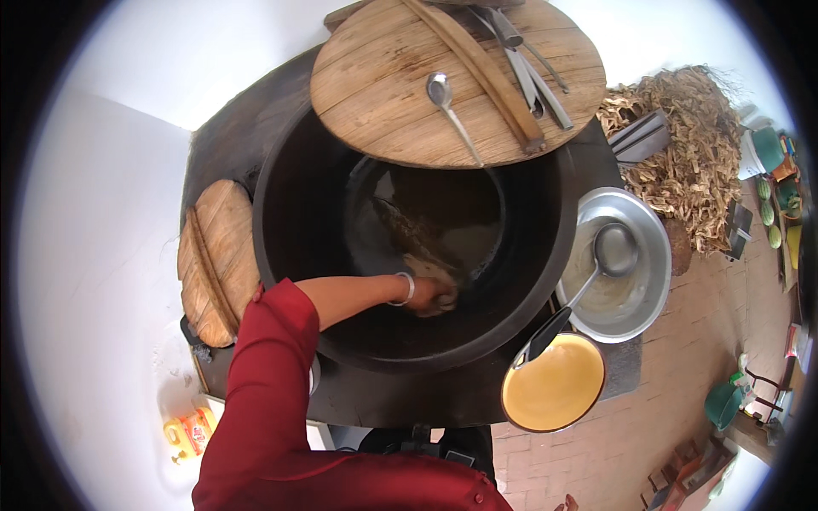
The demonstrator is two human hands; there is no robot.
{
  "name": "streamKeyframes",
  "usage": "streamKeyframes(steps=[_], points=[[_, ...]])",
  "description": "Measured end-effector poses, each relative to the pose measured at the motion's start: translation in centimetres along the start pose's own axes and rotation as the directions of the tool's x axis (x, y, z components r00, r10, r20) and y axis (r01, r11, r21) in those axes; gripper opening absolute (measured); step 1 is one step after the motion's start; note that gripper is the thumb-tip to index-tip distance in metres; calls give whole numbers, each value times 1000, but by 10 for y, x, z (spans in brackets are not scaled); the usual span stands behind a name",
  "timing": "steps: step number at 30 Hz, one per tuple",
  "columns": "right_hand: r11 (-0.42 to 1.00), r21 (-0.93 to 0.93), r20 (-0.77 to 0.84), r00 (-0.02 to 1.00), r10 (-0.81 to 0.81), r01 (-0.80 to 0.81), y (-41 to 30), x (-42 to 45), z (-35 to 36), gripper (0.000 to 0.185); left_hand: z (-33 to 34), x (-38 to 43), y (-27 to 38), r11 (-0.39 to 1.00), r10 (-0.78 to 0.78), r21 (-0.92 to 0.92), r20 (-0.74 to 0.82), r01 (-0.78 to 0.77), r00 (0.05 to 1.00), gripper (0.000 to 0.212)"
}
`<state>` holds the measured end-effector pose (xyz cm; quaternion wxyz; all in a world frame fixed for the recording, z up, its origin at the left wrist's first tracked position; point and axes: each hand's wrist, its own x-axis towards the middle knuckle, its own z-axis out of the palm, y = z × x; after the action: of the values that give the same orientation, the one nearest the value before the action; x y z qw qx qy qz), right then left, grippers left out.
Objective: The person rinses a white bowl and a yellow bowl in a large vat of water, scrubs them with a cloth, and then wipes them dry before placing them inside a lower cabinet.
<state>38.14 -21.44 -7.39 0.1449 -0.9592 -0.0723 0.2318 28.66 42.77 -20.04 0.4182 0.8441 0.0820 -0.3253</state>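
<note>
My left hand (436, 295), with a white bracelet at the wrist, reaches down into a large dark wok (307, 306). Its fingers are curled low against the inner wall, near shallow liquid (466, 211) at the bottom. Blur and shadow hide whether they grip anything. A brownish streak (409, 233) shows in the liquid beside the hand; I cannot tell if it is a thing or a reflection. Only some fingertips of my right hand (567, 504) show at the bottom edge, above the brick floor, well apart from the wok.
A round wooden lid (377, 83) overhangs the wok's far rim, bearing a metal spoon (439, 89) and other utensils. Another wooden lid (223, 255) sits left. At right, a ladle (617, 249) rests across a metal basin (655, 294) beside a yellow bowl (556, 383). Dry husks (690, 160) lie beyond.
</note>
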Motion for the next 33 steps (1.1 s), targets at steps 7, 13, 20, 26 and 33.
streamKeyframes(steps=[7, 13, 20, 26, 33], points=[[996, -21, 60, 994, 86, -85, -10, -25, 4, 29, -91, 108, 30, 600, -9, -723, -435, -343, 900, 34], [999, -4, 92, 995, 42, -42, 4, -30, 8, 28, -203, 66, -65, 750, -411, -623, -704, -224, 579, 39], [997, -33, 133, 989, 71, -67, 2, -27, 12, 29, -142, -49, -119, 482, -765, -866, -489, 131, -419, 51], [995, 5, 232, 969, 91, -95, -21, -9, 15, 30, -103, -38, -168, 585, -717, -811, -524, 11, -460, 53], [981, 90, 251, 957, 144, -171, 51, -29, 28, 32, -142, 81, -127, 994, -106, -109, -928, 10, 357, 48]])
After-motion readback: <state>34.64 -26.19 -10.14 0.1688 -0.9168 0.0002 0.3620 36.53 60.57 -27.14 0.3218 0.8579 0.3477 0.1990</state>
